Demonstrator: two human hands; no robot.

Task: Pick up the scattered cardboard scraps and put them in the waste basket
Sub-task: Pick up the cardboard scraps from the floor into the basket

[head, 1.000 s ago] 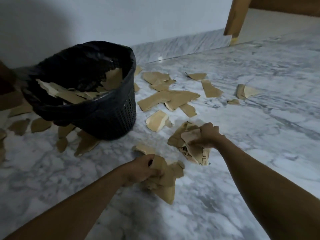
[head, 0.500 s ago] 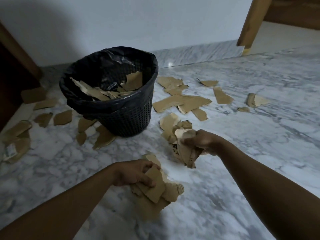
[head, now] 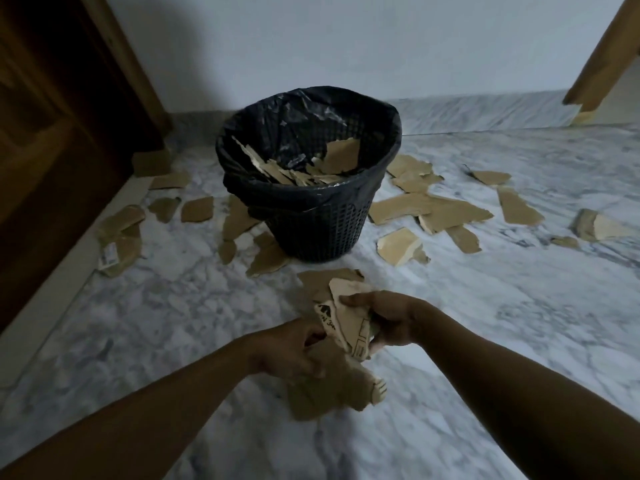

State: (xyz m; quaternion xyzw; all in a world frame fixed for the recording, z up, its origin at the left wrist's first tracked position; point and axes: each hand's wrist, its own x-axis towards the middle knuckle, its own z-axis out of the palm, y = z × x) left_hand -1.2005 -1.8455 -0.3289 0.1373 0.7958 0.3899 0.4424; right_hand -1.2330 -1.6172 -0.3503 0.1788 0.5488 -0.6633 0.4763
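waste basket [head: 322,226], cardboard scraps [head: 311,168] inside

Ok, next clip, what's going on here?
A person is clearing torn cardboard off a marble floor. The left hand grips a bunch of scraps and the right hand holds a printed scrap, both in front of the black waste basket, which already has pieces inside. Many loose scraps lie around it.
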